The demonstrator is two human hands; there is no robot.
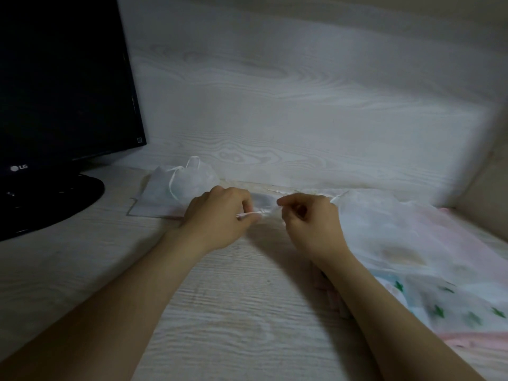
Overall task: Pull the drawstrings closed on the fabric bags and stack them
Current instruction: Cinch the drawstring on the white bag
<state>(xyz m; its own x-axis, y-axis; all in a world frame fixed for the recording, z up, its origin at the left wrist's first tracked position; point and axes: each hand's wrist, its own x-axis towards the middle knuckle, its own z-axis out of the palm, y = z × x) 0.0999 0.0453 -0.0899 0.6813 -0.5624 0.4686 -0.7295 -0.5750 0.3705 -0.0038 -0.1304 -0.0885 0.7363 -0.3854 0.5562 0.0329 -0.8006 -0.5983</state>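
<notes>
— What's the setting?
— A pale wood-grain table (pixel 233 312) against a matching wall panel (pixel 275 92), dim light; a black monitor (pixel 63 86) at ten o'clock.
— And the hands?
— Both forearms reach in. The left hand (pixel 220 218) pinches a white drawstring (pixel 248 214); the right hand (pixel 310 224) grips the gathered bag mouth (pixel 268 213), at centre.
— Other bags?
— Closed bags (pixel 181 188) lie at eleven o'clock; a sheer pile (pixel 398 237) at three.
</notes>
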